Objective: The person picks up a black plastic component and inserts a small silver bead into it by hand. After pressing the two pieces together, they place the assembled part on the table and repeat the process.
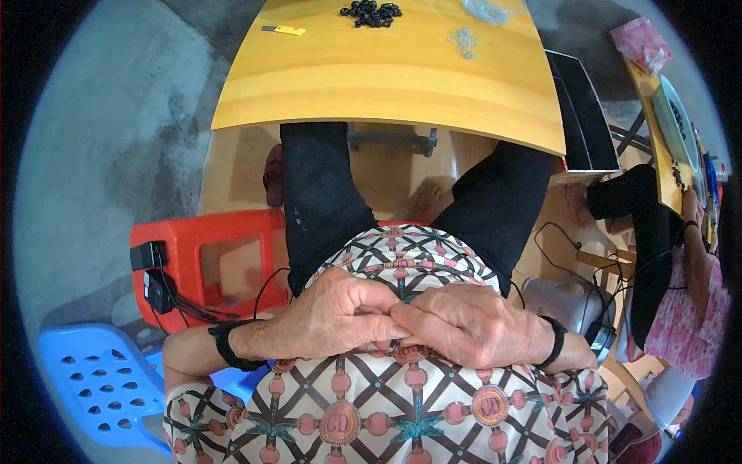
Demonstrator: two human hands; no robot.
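Note:
My left hand (340, 313) and my right hand (468, 323) meet in front of my patterned shirt (386, 402). The fingertips of both are pinched together and touch. Whatever they may hold between them is hidden by the fingers. Each wrist wears a black band. Beyond my knees is a yellow wooden table (386, 89). On its far part lie a pile of small black round pieces (372, 13), a yellow-handled cutter (284, 30) and a scatter of tiny clear or silvery bits (464, 42). A clear plastic bag or dish (485, 9) sits at the far right.
To my left stand a red stool (174, 232) with black boxes and cables on it, and a blue perforated chair (104, 379). A black open box (583, 116) is right of the table. Farther right, a person in pink (684, 309) sits at another table with a pale green basin (675, 124).

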